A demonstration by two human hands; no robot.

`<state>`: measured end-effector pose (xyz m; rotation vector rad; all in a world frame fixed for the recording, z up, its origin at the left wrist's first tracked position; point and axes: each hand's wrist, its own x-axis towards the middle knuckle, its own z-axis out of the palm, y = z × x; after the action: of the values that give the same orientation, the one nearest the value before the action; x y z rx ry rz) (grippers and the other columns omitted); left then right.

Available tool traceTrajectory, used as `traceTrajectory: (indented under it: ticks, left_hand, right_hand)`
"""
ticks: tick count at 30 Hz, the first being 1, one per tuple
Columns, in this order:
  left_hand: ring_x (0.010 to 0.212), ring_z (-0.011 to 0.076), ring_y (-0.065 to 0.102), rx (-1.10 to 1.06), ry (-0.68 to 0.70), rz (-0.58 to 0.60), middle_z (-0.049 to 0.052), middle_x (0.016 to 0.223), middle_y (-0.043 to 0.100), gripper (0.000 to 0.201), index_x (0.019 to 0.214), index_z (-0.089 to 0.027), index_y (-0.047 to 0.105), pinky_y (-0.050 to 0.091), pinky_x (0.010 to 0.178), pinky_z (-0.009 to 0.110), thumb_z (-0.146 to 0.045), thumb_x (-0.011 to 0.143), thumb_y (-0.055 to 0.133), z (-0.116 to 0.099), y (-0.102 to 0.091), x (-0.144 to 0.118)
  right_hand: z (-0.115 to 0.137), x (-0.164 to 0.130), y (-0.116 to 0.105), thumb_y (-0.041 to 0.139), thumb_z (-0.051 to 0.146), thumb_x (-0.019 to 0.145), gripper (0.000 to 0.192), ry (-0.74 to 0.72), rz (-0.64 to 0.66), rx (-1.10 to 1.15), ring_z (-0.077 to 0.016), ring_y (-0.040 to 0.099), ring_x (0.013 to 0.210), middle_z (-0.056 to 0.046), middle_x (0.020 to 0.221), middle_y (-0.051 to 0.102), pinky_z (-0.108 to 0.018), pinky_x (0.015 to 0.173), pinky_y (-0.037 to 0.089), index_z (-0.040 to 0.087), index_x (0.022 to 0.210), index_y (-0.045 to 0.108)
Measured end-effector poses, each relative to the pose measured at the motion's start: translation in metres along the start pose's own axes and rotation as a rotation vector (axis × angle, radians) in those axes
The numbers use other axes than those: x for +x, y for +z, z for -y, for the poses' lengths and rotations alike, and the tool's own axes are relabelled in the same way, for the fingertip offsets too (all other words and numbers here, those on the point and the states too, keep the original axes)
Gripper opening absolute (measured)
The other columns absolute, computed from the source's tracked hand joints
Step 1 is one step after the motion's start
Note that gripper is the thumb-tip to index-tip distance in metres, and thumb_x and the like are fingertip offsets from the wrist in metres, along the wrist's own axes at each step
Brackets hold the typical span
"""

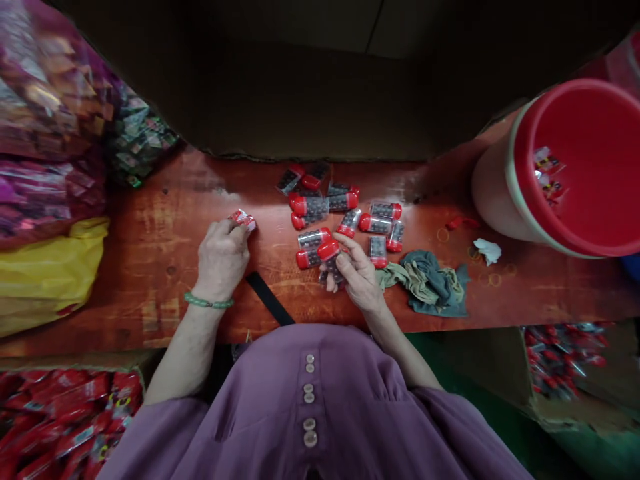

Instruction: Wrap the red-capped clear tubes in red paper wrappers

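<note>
On the left of the wooden table, my left hand has its fingers closed on a small red-and-white packet near the tabletop. A green bead bracelet circles that wrist. My right hand grips a clear red-capped container with dark round contents, its cap end pointing away from me. Several similar containers lie loosely grouped beyond it, among them one container to the right and another container farther back. What the dark contents are, I cannot tell.
A large open cardboard box stands behind the containers. At right are a red-rimmed bucket with packets inside, a crumpled cloth and rubber bands. Filled plastic bags crowd the left. A black strip lies near me.
</note>
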<state>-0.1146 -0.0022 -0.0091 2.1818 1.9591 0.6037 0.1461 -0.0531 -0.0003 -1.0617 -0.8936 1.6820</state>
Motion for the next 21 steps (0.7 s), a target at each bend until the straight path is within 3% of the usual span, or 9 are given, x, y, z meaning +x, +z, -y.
traceTrajectory:
  ticks: [3,8,15,21]
  left_hand:
    - [0.085,0.0283,0.059,0.03,-0.01,-0.018,0.013,0.087,0.068,0.034,0.082,-0.021,0.073,0.049,0.078,0.043,-0.037,0.096,0.047,0.005,0.001,0.003]
    - [0.09,0.0262,0.065,-0.033,0.031,0.038,0.011,0.096,0.072,0.032,0.094,-0.019,0.076,0.053,0.083,0.038,-0.042,0.095,0.053,0.011,-0.005,0.005]
    - [0.088,0.0251,0.068,-0.101,0.155,0.048,0.013,0.096,0.072,0.039,0.092,-0.015,0.074,0.055,0.082,0.037,-0.036,0.099,0.042,0.017,-0.01,0.008]
    - [0.067,0.019,0.066,-0.125,0.105,-0.081,0.005,0.073,0.071,0.026,0.075,-0.019,0.074,0.052,0.064,0.03,-0.032,0.091,0.058,0.017,-0.017,0.014]
  right_hand:
    - [0.0,-0.004,0.0,0.065,0.047,0.091,0.048,-0.023,-0.023,-0.026,-0.007,0.064,0.049,0.002,0.083,0.072,-0.016,0.043,0.048,0.029,0.134,0.054]
    - [-0.002,-0.009,-0.002,0.065,0.049,0.09,0.053,-0.015,-0.08,-0.087,-0.0077,0.063,0.049,0.001,0.08,0.072,-0.018,0.044,0.049,0.026,0.136,0.058]
    - [-0.006,-0.008,0.0,0.065,0.049,0.089,0.054,-0.004,-0.094,-0.109,-0.0078,0.062,0.049,-0.001,0.082,0.073,-0.018,0.045,0.048,0.024,0.136,0.059]
    - [0.004,-0.004,0.004,0.068,0.05,0.087,0.056,0.007,-0.057,-0.084,-0.009,0.062,0.049,0.0,0.076,0.072,-0.019,0.044,0.048,0.023,0.135,0.06]
